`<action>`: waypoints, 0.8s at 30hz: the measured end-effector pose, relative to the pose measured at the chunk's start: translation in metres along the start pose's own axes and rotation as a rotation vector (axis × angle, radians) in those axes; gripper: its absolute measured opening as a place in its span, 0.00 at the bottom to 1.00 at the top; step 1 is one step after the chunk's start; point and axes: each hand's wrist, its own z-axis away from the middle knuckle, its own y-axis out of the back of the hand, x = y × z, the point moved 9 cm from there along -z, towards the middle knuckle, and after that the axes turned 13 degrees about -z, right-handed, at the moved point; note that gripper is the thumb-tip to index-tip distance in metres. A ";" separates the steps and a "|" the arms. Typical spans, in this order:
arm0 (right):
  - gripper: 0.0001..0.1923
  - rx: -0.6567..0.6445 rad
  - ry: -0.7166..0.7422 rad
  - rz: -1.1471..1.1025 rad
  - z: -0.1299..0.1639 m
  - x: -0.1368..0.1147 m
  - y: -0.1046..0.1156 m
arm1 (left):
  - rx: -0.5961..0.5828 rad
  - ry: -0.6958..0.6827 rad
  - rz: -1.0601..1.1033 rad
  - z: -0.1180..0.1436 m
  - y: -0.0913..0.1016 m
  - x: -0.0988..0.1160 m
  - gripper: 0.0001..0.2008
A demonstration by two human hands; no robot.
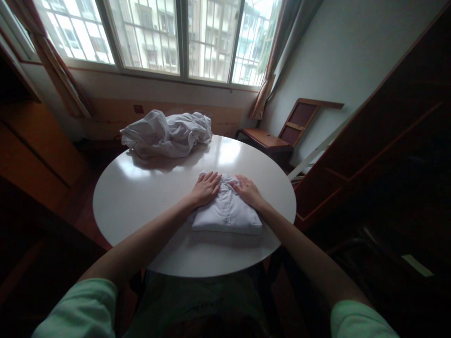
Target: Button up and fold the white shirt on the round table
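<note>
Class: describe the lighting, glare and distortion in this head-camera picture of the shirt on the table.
Head view: backlit by the window; glare on the table beyond the folded shirt; room edges very dark; wide-angle bending at the sides. Left hand and right hand lie flat, evenly lit; the cloth heap casts a soft shadow.

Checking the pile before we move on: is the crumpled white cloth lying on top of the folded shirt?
No, the crumpled white cloth lies apart at the table's far edge, while both hands rest on the folded shirt.
</note>
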 end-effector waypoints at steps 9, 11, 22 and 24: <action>0.26 0.008 0.002 0.012 -0.001 -0.002 0.002 | -0.046 -0.048 0.103 0.013 0.011 0.019 0.25; 0.25 0.006 0.004 0.012 0.000 -0.002 0.002 | -0.049 -0.101 0.124 0.017 0.015 0.028 0.27; 0.24 0.004 -0.015 -0.002 0.003 -0.008 0.006 | -0.012 -0.095 0.332 0.061 0.055 0.000 0.10; 0.24 0.010 -0.019 -0.004 0.003 -0.008 0.006 | -0.115 -0.041 0.361 0.079 0.053 -0.006 0.10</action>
